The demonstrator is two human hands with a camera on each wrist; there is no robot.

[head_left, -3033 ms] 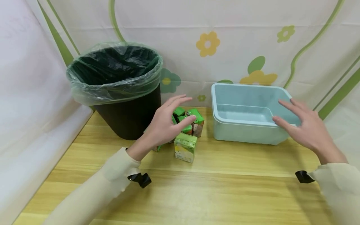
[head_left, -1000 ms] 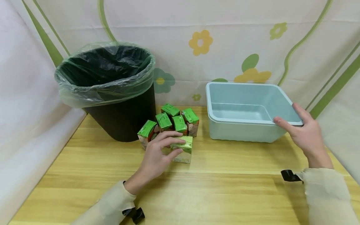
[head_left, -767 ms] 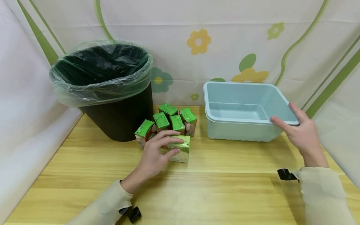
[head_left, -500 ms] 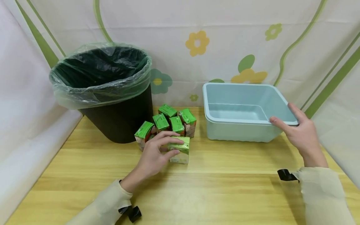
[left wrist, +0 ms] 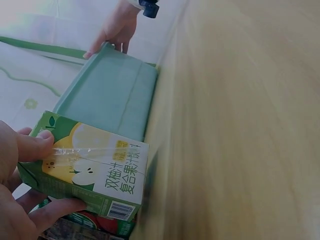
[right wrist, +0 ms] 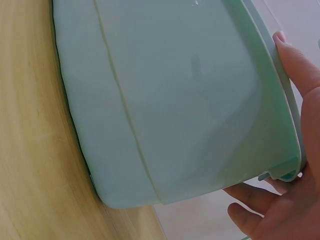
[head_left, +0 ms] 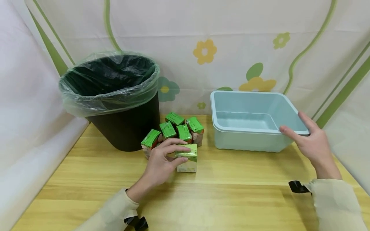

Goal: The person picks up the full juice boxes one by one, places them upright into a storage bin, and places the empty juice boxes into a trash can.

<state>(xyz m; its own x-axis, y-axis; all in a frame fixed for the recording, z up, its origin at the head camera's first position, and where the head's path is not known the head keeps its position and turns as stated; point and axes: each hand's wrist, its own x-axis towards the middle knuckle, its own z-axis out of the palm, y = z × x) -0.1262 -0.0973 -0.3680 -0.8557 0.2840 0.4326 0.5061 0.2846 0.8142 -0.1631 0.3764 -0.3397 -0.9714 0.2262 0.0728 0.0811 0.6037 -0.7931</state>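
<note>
My left hand pinches a light green juice box between thumb and fingers. The box stands upright on the table in the head view. In the left wrist view, the juice box shows a fruit picture, Chinese print and a clear strip across its front. Behind it, several juice boxes with bright green tops stand in a cluster. My right hand grips the front right corner of a light blue plastic bin, thumb over the rim. In the right wrist view, fingers curl beneath the bin's rim.
A black trash can lined with a translucent green bag stands at the back left, beside the clustered boxes. Everything rests on a wooden table. A white curtain with printed flowers hangs behind and along the sides.
From above the boxes, my left hand has come down and taken hold of the light green juice box. My right hand has closed on the bin's corner. Both hands have since stayed nearly still.
</note>
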